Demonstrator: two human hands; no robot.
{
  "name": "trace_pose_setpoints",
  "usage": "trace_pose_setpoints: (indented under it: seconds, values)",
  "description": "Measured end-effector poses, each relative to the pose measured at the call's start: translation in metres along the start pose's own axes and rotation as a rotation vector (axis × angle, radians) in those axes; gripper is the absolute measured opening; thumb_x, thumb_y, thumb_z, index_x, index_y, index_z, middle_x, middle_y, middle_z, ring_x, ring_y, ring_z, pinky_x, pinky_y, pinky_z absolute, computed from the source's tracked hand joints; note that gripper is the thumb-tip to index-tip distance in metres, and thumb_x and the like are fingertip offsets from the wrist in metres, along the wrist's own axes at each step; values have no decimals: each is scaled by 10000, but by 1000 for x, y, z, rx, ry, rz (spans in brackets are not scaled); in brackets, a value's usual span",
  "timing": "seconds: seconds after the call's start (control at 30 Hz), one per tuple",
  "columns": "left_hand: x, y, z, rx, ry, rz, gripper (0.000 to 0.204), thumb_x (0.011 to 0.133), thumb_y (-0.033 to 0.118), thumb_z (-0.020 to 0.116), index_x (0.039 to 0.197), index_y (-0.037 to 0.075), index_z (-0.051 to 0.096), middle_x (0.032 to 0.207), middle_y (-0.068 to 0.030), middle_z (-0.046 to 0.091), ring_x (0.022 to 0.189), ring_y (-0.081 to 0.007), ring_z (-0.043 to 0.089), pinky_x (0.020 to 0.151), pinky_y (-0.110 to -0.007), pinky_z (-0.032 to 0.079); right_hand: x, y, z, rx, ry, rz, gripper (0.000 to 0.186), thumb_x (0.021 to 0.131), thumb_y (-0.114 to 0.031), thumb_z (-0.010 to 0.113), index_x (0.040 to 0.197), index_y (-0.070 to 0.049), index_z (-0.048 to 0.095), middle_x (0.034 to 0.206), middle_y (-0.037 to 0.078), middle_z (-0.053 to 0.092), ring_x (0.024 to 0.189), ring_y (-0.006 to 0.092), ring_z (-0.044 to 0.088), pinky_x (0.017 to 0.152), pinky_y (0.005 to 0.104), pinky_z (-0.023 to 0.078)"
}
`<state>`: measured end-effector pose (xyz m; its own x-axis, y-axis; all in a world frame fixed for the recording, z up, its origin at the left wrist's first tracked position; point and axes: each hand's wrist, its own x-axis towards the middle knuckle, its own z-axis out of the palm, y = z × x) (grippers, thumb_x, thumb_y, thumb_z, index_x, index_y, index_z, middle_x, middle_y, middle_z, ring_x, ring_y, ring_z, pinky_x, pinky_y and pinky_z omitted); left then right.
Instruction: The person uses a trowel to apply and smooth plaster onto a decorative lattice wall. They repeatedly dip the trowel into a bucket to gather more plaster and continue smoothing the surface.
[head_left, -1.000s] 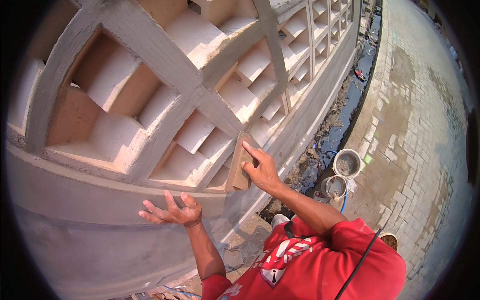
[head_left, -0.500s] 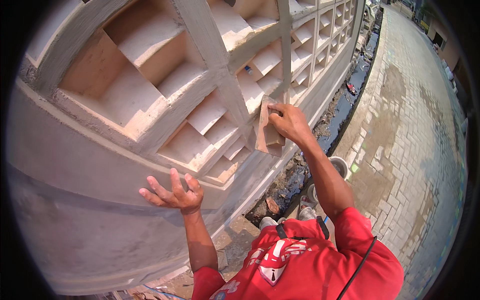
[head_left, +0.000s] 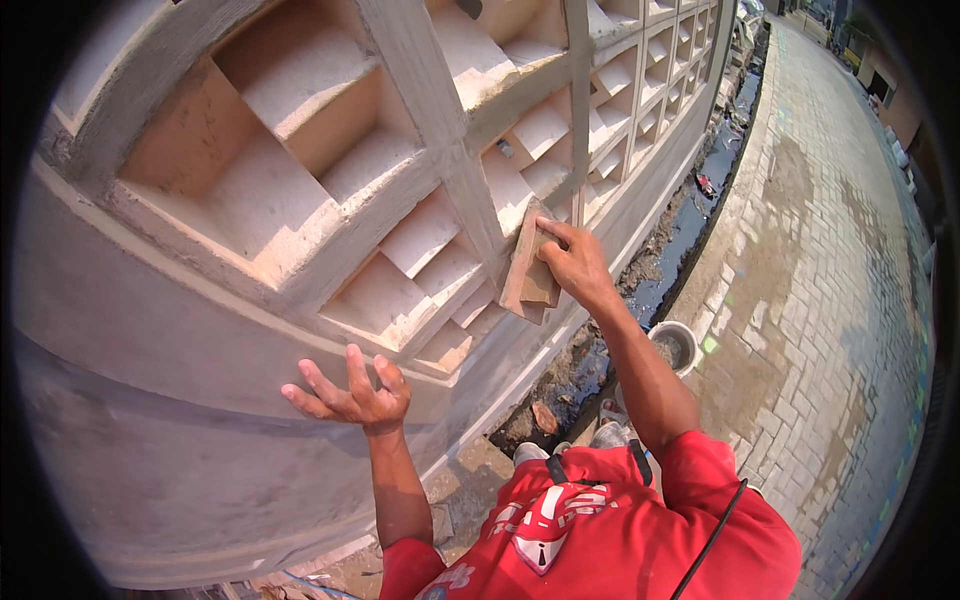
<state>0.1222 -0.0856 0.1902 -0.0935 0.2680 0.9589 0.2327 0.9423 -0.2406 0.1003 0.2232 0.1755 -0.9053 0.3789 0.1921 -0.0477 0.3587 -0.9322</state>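
The right hand (head_left: pixel 578 266) is pinching a flat float (head_left: pixel 522 264) in its grip beside the lattice wall (head_left: pixel 464 182), seemingly keeping its face wallward; the left hand (head_left: pixel 362 402), grip spread, is hovering by the lower wall (head_left: pixel 180 430), perhaps for balance.

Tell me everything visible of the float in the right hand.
The float is a flat, oblong, brownish board, seemingly wooden, with a block-like handle on its near face. The right hand grips it, covering part. It slants, upper end leaning right, in front of the openwork wall; whether its far face touches the wall cannot be told.
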Motion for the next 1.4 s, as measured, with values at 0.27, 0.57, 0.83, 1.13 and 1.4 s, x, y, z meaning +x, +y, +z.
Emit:
trace_pose_setpoints:
  seconds: [0.27, 0.57, 0.83, 1.13, 1.4]
  values:
    - [-1, -4, -3, 9, -7, 1, 318, 935, 297, 545, 1166, 91, 615, 1474, -254, 361, 1424, -480, 174, 1104, -626, 216, -24, 21, 15, 277, 101, -77, 529, 780, -70, 556, 1304, -4, 580, 1147, 165, 671, 970, 180, 619, 874, 300, 484]
    - [2, 2, -3, 1, -15, 20, 326, 924, 283, 551, 1200, 119, 606, 1501, -250, 327, 1423, -493, 160, 1082, -656, 204, -48, 32, 73, 279, 109, -33, 525, 804, -94, 591, 1326, -43, 573, 1021, 136, 654, 888, 181, 592, 832, 291, 478]
    - [6, 3, -3, 12, 0, 52, 331, 893, 241, 569, 1172, 76, 634, 1498, -245, 345, 1437, -451, 158, 1098, -624, 198, 8, 72, 26, 469, 315, -33, 523, 772, -125, 575, 1283, -17, 598, 1061, 209, 661, 807, 237, 603, 783, 338, 480]
    - [2, 2, -2, 19, 6, 64, 316, 907, 256, 558, 1171, 98, 626, 1504, -254, 323, 1427, -486, 151, 1082, -658, 193, -71, 26, 88, 381, 106, -55, 521, 798, -136, 586, 1311, -47, 587, 827, 149, 574, 761, 256, 559, 737, 354, 455]
    - [3, 4, -3, 34, -14, 46, 317, 897, 250, 569, 1166, 96, 639, 1506, -242, 330, 1432, -469, 152, 1086, -644, 196, 14, 75, 22, 432, 304, 38, 542, 762, -140, 577, 1289, -15, 592, 920, 198, 651, 758, 282, 594, 745, 371, 477]
